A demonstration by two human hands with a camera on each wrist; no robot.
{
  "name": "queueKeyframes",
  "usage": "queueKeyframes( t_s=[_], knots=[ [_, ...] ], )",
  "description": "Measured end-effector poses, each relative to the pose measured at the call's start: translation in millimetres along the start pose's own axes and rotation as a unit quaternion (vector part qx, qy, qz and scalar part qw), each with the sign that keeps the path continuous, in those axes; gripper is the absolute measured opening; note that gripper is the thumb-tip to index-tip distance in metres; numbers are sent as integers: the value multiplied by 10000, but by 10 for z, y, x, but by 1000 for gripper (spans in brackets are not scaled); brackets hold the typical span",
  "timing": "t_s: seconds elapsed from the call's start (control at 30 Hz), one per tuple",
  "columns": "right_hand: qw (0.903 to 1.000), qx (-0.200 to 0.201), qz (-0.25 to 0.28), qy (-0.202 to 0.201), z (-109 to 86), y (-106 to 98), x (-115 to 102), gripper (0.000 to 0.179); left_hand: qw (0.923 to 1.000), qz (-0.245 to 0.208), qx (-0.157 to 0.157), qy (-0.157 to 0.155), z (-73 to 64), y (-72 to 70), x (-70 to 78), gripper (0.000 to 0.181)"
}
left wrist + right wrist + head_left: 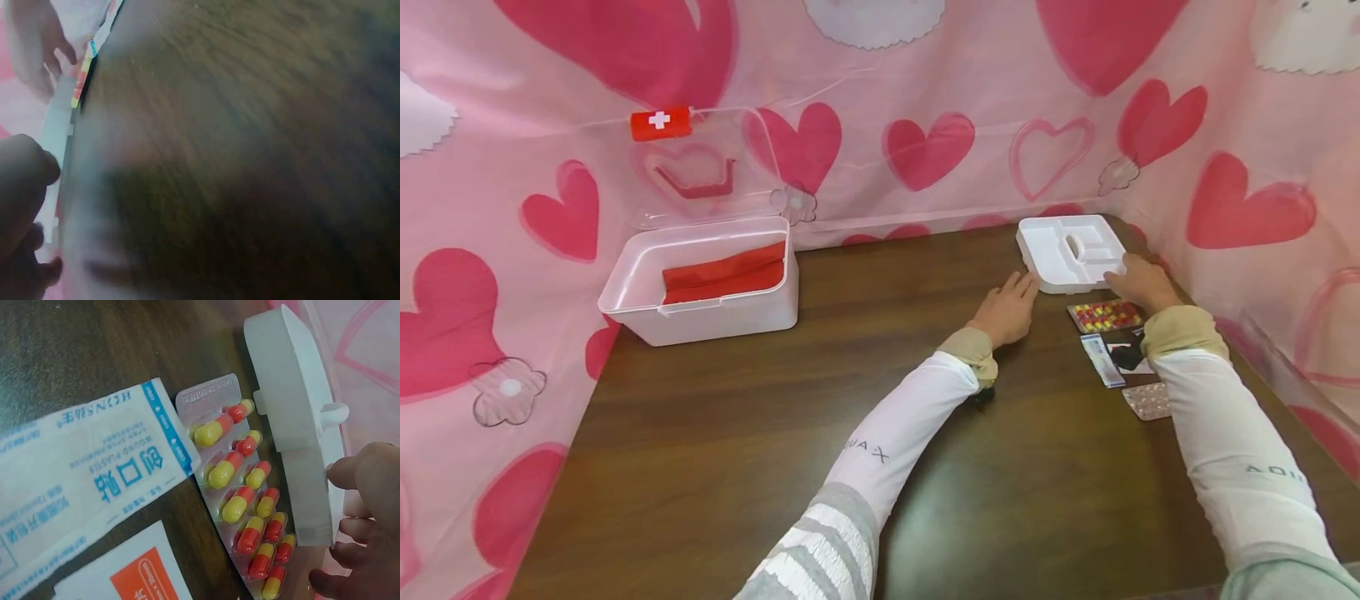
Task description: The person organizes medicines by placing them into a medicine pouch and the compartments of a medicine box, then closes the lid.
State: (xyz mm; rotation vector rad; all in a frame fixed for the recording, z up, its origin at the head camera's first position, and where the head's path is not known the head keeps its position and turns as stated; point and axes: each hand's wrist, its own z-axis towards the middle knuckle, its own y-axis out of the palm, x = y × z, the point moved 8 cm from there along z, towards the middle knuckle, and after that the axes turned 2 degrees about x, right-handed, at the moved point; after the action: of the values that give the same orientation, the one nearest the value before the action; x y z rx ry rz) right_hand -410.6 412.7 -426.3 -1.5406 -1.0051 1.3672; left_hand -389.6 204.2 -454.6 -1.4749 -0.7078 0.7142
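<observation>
A shallow white divided tray (1066, 275) with a small raised handle sits at the far right of the table. My left hand (1006, 310) lies at the tray's left end, fingers extended forward. At the opposite end my right hand (1142, 283) grips the corner, its thumb over the rim and its other fingers around the end wall, as the right wrist view shows. Just in front of the tray lies a blister pack of red and yellow capsules (240, 494). Beside it are a blue and white adhesive bandage packet (94, 481) and a white card with an orange patch (140, 569).
A pale blister pack (1148, 402) lies nearer me, partly behind my right forearm. At the back left stands a white box (722, 323) holding folded red cloth (726, 275). Its clear lid (700, 192) is raised against the heart-patterned backdrop (928, 150).
</observation>
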Motion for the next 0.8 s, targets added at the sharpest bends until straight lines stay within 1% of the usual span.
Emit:
queueKeyframes(
  t_s=[0.1,0.17,0.23,0.33,0.43,0.53,0.6,0.7,0.8],
  knots=[
    [9999,-141,-39,71,-18,-2,1,71,9995,134,-269,23,-5,85,10,56],
    [9998,-170,-110,40,-31,-11,-5,70,9995,135,-269,88,-2,103,36,56],
    [9995,-200,-229,-23,-45,-19,-18,69,9997,64,-193,136,6,72,73,58],
    [9991,-199,-341,-163,-61,-15,-59,69,9998,8,21,204,30,-36,128,59],
    [9990,-166,-349,-219,-68,-8,-92,70,9998,17,53,207,56,-102,165,59],
    [9992,-153,-309,-200,-61,4,-105,71,9997,72,1,222,75,-113,181,58],
    [9994,-147,-278,-163,-58,14,-107,71,9996,100,21,256,84,-119,185,58],
    [9995,-130,-255,-135,-63,31,-119,71,9989,218,172,375,79,-140,184,57],
    [9992,-144,-323,-200,-72,64,-163,70,9976,363,327,497,35,-142,163,55]
  ],
)
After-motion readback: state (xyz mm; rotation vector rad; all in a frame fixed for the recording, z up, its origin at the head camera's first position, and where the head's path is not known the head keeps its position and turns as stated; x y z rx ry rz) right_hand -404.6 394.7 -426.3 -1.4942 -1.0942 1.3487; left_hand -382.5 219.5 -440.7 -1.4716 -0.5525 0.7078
